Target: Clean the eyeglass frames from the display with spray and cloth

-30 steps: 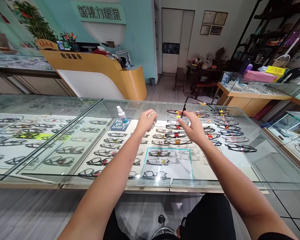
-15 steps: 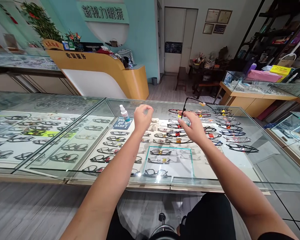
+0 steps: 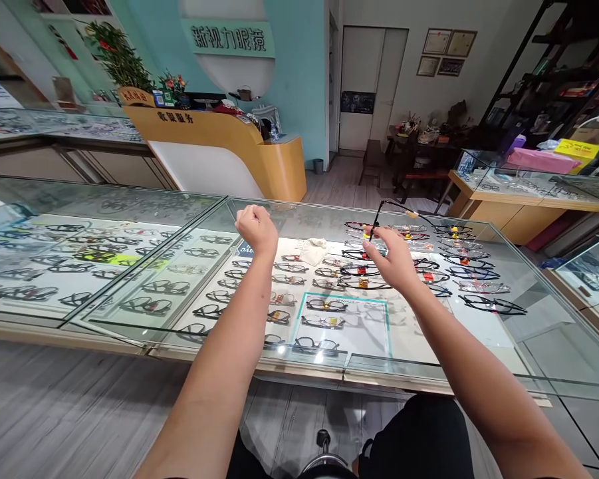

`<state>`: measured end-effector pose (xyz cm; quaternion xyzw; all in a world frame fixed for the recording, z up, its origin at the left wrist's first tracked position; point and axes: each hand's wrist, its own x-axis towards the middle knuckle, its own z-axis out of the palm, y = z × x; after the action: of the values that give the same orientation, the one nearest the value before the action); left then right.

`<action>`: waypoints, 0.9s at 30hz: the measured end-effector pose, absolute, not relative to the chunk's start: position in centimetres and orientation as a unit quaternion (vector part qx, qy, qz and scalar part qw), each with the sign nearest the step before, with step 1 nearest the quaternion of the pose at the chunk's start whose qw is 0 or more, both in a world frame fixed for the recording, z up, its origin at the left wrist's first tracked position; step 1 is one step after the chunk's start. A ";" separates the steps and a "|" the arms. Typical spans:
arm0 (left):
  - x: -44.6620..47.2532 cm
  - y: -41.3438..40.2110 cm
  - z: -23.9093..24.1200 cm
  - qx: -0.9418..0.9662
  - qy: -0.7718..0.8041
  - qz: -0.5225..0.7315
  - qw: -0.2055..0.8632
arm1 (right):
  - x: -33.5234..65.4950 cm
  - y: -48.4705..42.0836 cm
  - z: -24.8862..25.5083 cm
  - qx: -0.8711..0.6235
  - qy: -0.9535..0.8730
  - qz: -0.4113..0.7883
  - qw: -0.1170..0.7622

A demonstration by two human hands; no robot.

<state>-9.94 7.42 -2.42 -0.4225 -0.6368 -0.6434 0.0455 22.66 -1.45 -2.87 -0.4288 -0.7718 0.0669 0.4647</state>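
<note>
My right hand (image 3: 393, 256) pinches a black-framed pair of glasses (image 3: 377, 216) by one temple, holding it above the far side of the glass display counter (image 3: 289, 207). The frame stretches away to the right. My left hand (image 3: 257, 229) is curled closed at the counter's far side, over the spot of the small white spray bottle. That bottle is hidden now, so I cannot see whether the fingers grip it. Between my hands lies a crumpled whitish cloth (image 3: 313, 251). Partly behind my left wrist is a dark blue card (image 3: 243, 249).
Rows of glasses (image 3: 361, 271) fill the case under the glass, some around a teal-edged panel (image 3: 389, 326). Beyond stand a wooden reception desk (image 3: 284, 166) and another display case (image 3: 528, 199). A stool's metal part (image 3: 324, 442) shows between my knees.
My left hand has moved left from beside the spray bottle and now covers its spot, with fingers curled. My right hand keeps holding the glasses. The view has shifted slightly left.
</note>
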 end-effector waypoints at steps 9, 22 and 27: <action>-10.8 7.9 -3.2 -0.362 -0.638 -0.675 0.080 | 22.7 -1.3 -3.0 -0.432 -0.772 0.065 0.462; -9.9 9.1 -7.1 -0.321 -0.743 -0.575 -0.117 | 22.7 -1.3 -2.9 -0.425 -0.770 0.072 0.470; -10.3 9.7 -7.2 -0.382 -0.695 -0.598 -0.111 | 22.7 -1.4 -2.7 -0.423 -0.769 0.072 0.474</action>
<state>-10.29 9.73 -7.19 -0.3825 -0.6952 -0.5984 -0.1110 22.72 -1.36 -2.70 -0.4229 -0.7692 0.0721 0.4736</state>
